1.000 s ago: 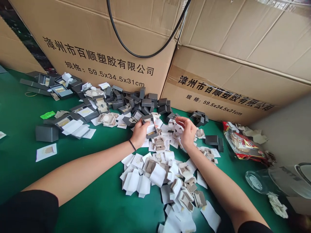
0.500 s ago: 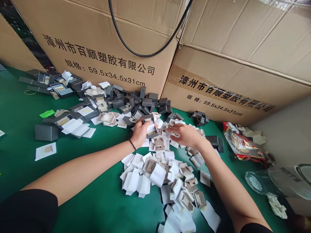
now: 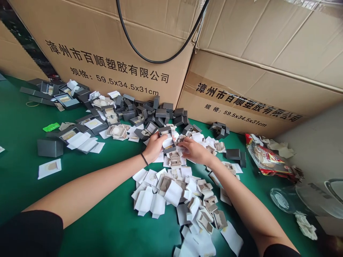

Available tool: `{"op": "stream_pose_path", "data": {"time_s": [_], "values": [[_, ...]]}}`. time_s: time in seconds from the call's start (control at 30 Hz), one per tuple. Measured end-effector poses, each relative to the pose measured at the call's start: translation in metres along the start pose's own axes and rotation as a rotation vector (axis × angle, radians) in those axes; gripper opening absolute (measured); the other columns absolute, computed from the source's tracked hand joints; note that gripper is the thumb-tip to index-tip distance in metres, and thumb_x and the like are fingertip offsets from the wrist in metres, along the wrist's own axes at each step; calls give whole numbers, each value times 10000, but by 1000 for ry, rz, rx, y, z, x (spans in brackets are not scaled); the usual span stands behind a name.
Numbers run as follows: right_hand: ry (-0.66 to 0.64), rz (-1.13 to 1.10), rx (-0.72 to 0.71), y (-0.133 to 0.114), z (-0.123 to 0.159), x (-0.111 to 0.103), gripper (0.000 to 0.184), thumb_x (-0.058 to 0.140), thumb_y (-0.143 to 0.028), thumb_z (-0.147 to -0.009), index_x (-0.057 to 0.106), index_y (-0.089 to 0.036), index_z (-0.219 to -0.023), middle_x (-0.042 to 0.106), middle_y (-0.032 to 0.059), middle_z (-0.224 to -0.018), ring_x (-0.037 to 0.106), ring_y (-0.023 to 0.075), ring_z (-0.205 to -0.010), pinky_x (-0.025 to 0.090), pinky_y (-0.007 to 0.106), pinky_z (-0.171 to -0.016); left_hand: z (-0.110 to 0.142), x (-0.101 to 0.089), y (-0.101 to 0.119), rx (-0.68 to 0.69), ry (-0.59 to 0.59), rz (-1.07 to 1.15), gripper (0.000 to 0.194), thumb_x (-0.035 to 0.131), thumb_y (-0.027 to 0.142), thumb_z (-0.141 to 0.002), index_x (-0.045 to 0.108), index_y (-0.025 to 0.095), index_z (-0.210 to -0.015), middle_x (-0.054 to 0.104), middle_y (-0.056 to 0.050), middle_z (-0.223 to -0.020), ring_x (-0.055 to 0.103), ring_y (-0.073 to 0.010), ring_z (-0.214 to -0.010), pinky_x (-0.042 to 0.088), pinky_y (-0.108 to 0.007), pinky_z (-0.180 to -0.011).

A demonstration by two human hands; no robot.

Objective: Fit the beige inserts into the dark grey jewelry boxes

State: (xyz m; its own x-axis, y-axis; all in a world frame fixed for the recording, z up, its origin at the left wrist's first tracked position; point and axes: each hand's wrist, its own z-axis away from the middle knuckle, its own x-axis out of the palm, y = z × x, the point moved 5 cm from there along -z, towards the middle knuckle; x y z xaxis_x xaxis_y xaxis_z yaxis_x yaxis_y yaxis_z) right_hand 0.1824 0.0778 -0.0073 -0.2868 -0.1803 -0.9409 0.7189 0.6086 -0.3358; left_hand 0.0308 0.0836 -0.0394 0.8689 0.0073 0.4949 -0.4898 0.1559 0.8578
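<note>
Head view shows the left hand [image 3: 153, 149] with its fingers wrapped around one small dark box [image 3: 169, 149], a white paper piece [image 3: 168, 140] inside it, near the middle of the green surface [image 3: 107, 228]. The right hand [image 3: 195, 150] comes in from the other side, fingers bent just beside the box and over loose card pieces [image 3: 174, 192]; their tips are partly hidden, so I cannot tell whether they pinch a piece. Room around the box is tight: a row of dark boxes [image 3: 160, 113] lies behind it, card pieces in front and to the right. The far edge of the surface is walled by two lettered cartons, the left carton [image 3: 120, 39] and the right carton [image 3: 241, 89]. Green shows widest to the left of the left forearm [image 3: 93, 192], again between both arms on the near side, and as a narrower strip beyond the right forearm [image 3: 238, 196]. By count: well over a dozen dark boxes, dozens of card pieces in overlapping heaps, one bright green packet [image 3: 51, 127], one white card [image 3: 50, 169] lying apart at left, one red pack [image 3: 268, 159], one clear vessel [image 3: 318, 200], one hanging black cable [image 3: 160, 61].
</note>
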Motion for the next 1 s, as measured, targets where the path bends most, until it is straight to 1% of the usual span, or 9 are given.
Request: {"op": "stream_pose_path", "data": {"time_s": [0.17, 0.3, 0.37, 0.47, 0.57, 0.63, 0.73, 0.83, 1.0], "values": [[87, -121, 111, 10, -5, 5, 284, 641, -160, -611, 537, -170, -874, 513, 15, -853, 493, 131, -699, 418, 240, -604, 3, 8, 3, -63, -173, 67, 426, 598, 167, -664, 546, 184, -1086, 664, -54, -984, 617, -205, -885, 487, -331, -734], [159, -171, 219, 16, -4, 4, 150, 552, -193, -698, 530, -195, -846, 520, -32, -668, 446, 114, -563, 348, 225, -528, 6, 16, 1, -168, -372, 133, 430, 573, 120, -684, 538, 225, -1099, 639, -42, -1043, 605, -191, -902, 472, -307, -722], [270, -197, 270, 19, -3, 2, 107, 531, -245, -749, 539, -199, -845, 512, -36, -614, 437, 115, -528, 338, 228, -512, 6, 17, 0, -211, -421, 163, 364, 566, 127, -713, 557, 220, -1064, 635, -47, -1042, 600, -188, -912, 467, -315, -748], [538, -238, 319, 20, 3, -3, 178, 457, -353, -838, 535, -192, -841, 518, -17, -623, 459, 129, -545, 361, 240, -526, 4, 16, -1, -237, -459, 183, 291, 565, 161, -753, 581, 208, -1040, 633, -57, -1032, 594, -186, -934, 458, -326, -794], [768, -257, 270, 15, 9, -6, 281, 329, -374, -912, 529, -188, -845, 552, 31, -767, 514, 155, -703, 421, 275, -647, 3, 15, -1, -231, -473, 172, 310, 577, 179, -765, 586, 218, -1073, 633, -59, -1021, 594, -188, -931, 460, -328, -795], [839, -251, 186, 9, 12, -8, 296, 313, -355, -926, 552, -194, -860, 551, 50, -842, 524, 170, -807, 436, 304, -733, 3, 15, -1, -227, -467, 154, 319, 588, 181, -766, 588, 221, -1082, 635, -59, -1008, 599, -183, -908, 464, -325, -786], [907, -243, 81, 2, 18, -11, 253, 373, -331, -913, 593, -213, -958, 541, 63, -885, 536, 185, -855, 446, 339, -778, 5, 16, -2, -235, -452, 136, 326, 603, 186, -769, 584, 215, -1093, 627, -58, -1027, 599, -164, -894, 467, -311, -802], [940, -229, 33, -2, 22, -12, 236, 404, -320, -900, 598, -226, -996, 556, 77, -885, 553, 204, -850, 458, 370, -766, 6, 15, -4, -245, -419, 108, 339, 628, 208, -762, 582, 219, -1098, 625, -52, -1010, 599, -141, -854, 473, -300, -803], [890, -227, -36, -4, 21, -11, 249, 378, -284, -908, 595, -225, -1015, 595, 91, -940, 575, 210, -882, 473, 384, -780, 6, 14, -5, -229, -418, 34, 375, 652, 283, -757, 574, 243, -1122, 606, -27, -921, 586, -110, -767, 495, -276, -729]]}}
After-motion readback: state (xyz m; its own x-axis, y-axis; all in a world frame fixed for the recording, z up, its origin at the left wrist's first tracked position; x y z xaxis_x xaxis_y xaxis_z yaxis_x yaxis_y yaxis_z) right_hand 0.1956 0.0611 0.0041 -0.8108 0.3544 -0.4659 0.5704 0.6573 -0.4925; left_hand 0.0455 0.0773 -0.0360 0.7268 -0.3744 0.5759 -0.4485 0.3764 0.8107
